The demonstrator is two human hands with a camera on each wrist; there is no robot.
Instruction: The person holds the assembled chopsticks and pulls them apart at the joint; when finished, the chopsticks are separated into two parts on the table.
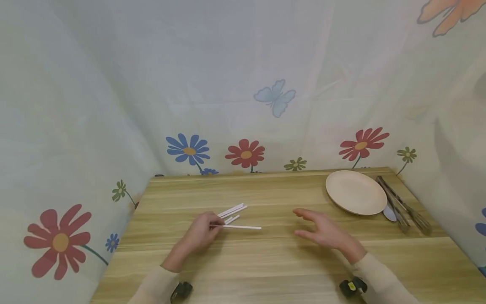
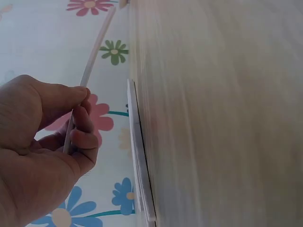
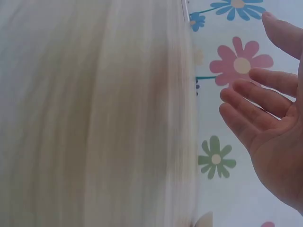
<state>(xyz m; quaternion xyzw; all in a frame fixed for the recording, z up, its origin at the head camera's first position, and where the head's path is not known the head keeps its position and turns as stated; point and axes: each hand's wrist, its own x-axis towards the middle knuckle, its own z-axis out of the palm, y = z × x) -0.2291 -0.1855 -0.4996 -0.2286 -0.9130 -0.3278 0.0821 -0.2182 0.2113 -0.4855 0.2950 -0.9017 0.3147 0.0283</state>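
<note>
Head view: a wood-grain counter [image 1: 265, 261] fills the lower half of the frame, backed by a pale cloth [image 1: 212, 76] printed with flowers and butterflies. Left of centre, the left hand [image 1: 201, 231] pinches a slender white stick [image 1: 243, 227], which points toward the middle of the frame. A few loose white sticks [image 1: 232, 210] lie just beyond its fingertips. Right of centre, the right hand [image 1: 322, 230] hovers over the counter, thumb apart from its extended fingers. At right, a round beige plate [image 1: 355, 192] lies near the far edge; the bowl of a spoon [image 1: 389, 213] shows beside its rim. Two long dark utensils [image 1: 404, 207], too unclear to name, lie further right.

Left wrist view: the left hand, at left, grips the slender white stick between thumb and curled fingers; the stick slants toward the top of the frame. The loose white sticks lie together on the counter, from the centre to the bottom.

Right wrist view: the right hand enters from the right edge, fingers relaxed and slightly spread, in front of the flowered cloth. Bare wood grain takes up the left side.
</note>
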